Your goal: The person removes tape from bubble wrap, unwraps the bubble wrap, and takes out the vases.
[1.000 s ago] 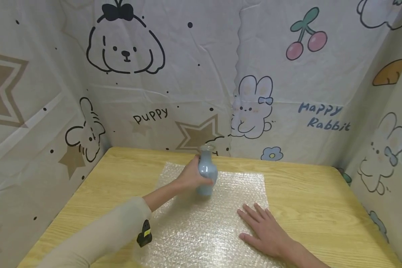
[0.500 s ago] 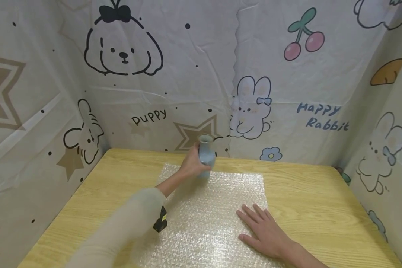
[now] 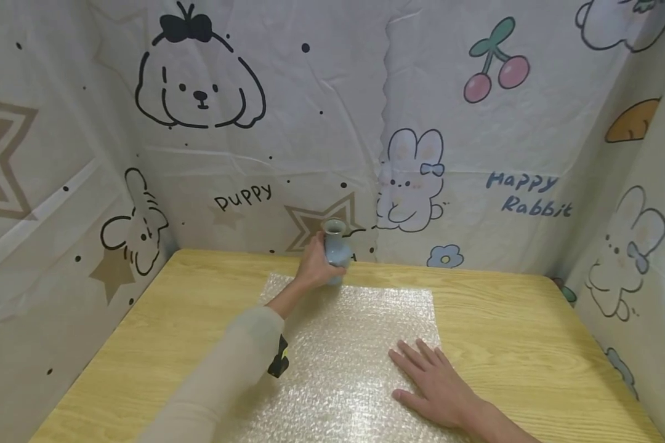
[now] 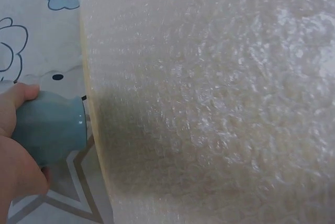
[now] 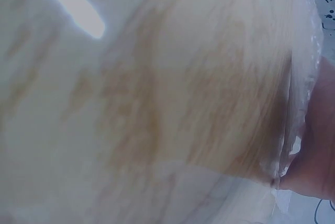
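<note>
A light blue vase (image 3: 338, 249) with a flared rim is at the far end of the bubble wrap in the head view. My left hand (image 3: 314, 264) grips its body from the left, thumb toward the front. In the left wrist view the vase (image 4: 52, 127) lies sideways in the picture, its base facing the bubble wrap (image 4: 209, 88); whether they touch I cannot tell. My right hand (image 3: 435, 384) rests flat with spread fingers on the right side of the bubble wrap sheet (image 3: 338, 351). Part of the right hand (image 5: 314, 145) shows beside the wrap's edge in the right wrist view.
The yellow wood-grain table (image 3: 510, 332) extends on both sides of the sheet. A pale printed cloth (image 3: 321, 141) hangs behind the table and along its sides. A black wrist device (image 3: 279, 360) sits by the left sleeve (image 3: 221, 375).
My left hand has carried the vase away from me, toward the table's far edge, and the vase rim now tips more into view. The right hand has stayed in place on the wrap.
</note>
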Tool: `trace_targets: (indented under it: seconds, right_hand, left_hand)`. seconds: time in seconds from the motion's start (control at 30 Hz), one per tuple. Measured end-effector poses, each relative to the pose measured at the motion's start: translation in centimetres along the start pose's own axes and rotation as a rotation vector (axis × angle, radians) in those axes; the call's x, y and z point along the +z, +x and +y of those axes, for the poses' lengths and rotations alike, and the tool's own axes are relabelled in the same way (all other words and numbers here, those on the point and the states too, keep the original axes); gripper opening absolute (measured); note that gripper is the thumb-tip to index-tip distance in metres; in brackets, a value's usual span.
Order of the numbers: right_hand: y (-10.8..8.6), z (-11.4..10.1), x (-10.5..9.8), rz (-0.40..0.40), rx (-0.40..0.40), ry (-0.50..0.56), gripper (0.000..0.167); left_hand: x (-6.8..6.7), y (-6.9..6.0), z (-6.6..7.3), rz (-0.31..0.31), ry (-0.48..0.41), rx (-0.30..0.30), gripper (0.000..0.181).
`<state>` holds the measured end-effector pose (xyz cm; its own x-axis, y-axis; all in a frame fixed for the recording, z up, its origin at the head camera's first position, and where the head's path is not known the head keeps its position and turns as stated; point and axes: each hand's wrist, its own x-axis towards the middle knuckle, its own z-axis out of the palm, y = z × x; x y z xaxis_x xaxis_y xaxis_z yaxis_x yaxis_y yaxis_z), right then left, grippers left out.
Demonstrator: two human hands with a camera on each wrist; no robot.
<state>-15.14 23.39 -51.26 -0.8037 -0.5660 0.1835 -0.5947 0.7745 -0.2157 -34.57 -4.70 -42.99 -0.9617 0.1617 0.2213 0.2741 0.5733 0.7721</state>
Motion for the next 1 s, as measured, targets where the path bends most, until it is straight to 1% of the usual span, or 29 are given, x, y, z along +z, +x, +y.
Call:
trace_targets:
  seconds: [0.13, 0.33, 0.43, 0.7, 1.0]
  right_hand:
    - [0.0, -0.1, 0.0, -0.007, 0.006, 0.011, 0.065]
    - [-0.1, -0.2, -0.2, -0.021, 0.015, 0.025, 0.065]
    - [0.0, -0.2, -0.3, -0.024, 0.015, 0.027, 0.065]
    - [0.0, -0.2, -0.3, -0.026, 0.014, 0.029, 0.065]
    - [-0.1, 0.1, -0.2, -0.03, 0.015, 0.022, 0.065]
  left_hand:
    - [0.1, 0.3, -0.4, 0.021, -0.002, 0.002, 0.099]
    - [0.3, 0.7, -1.0, 0.002, 0.02, -0.01, 0.104]
    - [0.3, 0.8, -1.2, -0.005, 0.016, -0.013, 0.105]
    - [0.4, 1.0, -1.4, -0.002, 0.002, -0.022, 0.104]
    - [0.9, 1.4, -1.5, -0.027, 0.009, -0.032, 0.104]
